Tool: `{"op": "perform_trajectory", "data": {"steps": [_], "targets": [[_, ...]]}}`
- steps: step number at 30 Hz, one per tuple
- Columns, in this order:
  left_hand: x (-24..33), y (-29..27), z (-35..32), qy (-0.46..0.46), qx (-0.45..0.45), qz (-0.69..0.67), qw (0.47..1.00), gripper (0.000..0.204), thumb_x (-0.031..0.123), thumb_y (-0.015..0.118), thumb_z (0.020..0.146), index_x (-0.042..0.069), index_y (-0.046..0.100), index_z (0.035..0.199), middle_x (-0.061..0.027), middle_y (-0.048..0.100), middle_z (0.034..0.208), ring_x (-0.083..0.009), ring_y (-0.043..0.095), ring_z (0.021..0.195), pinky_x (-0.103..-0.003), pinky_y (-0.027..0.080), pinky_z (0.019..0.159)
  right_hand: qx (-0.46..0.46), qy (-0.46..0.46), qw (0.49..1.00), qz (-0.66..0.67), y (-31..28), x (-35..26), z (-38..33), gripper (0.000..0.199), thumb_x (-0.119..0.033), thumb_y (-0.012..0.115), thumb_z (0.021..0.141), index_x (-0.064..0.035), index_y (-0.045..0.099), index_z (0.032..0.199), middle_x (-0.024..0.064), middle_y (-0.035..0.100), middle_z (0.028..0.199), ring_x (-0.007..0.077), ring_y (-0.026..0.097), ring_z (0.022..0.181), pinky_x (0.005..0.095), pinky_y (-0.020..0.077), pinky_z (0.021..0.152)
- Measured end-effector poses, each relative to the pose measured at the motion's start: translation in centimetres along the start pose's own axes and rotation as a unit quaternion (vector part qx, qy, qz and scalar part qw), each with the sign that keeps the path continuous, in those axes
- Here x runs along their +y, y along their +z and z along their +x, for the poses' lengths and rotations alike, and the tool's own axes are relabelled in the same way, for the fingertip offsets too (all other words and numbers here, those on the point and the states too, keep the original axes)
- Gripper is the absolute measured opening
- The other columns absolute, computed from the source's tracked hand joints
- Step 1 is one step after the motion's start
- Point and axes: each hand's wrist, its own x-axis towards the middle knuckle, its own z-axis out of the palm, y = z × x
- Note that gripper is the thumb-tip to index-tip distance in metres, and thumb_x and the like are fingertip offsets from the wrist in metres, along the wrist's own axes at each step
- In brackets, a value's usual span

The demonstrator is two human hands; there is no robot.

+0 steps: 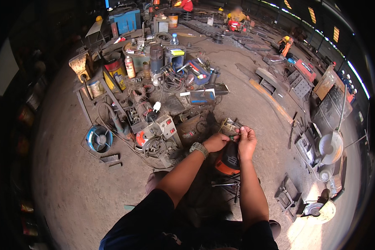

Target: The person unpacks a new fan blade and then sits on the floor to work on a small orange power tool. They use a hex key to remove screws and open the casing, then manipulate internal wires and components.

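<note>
My left hand (216,142), with a watch on its wrist, and my right hand (246,141) meet in front of me, fingers closed. Between their fingertips is a small green piece (232,137), too small to name. My right thumb and forefinger are pinched together at its right end, while the left fingers close on its other side. A thin yellowish strand (223,125) rises just beyond the left fingers. Below the hands stands an orange and black machine body (228,161), partly hidden by my right forearm.
Left of my hands stand a grey box with red switches (167,127), coiled cable (155,146) and a blue round fan (100,138). Tools, cans and a bottle (174,39) crowd the area ahead. A cutting machine (318,209) stands at right; a wooden plank (271,101) lies on the floor.
</note>
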Motion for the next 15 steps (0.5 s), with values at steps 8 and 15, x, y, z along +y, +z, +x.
{"op": "perform_trajectory", "data": {"steps": [8, 15], "targets": [[1.2, 0.0, -0.6, 0.013, 0.043, 0.067, 0.997, 0.02, 0.003, 0.067, 0.09, 0.001, 0.077, 0.107, -0.0216, 0.076, 0.101, -0.0335, 0.076, 0.096, -0.04, 0.058, 0.086, -0.103, -0.136, 0.93, -0.325, -0.8, -1.7, 0.5, 0.022, -0.003, 0.067, 0.097, -0.0012, 0.074, 0.118, 0.0107, 0.075, 0.088, 0.0225, 0.073, 0.073, 0.0336, 0.0583, 0.075], [0.2, 0.4, -0.1, 0.038, 0.048, 0.051, 0.997, 0.019, 0.001, 0.065, 0.093, 0.002, 0.075, 0.109, -0.0206, 0.077, 0.104, -0.035, 0.076, 0.098, -0.04, 0.058, 0.086, -0.115, -0.134, 0.959, -0.221, -0.4, -2.5, -0.6, 0.019, -0.012, 0.065, 0.104, -0.0027, 0.073, 0.119, 0.0106, 0.073, 0.096, 0.0208, 0.072, 0.076, 0.033, 0.0587, 0.072]]}}
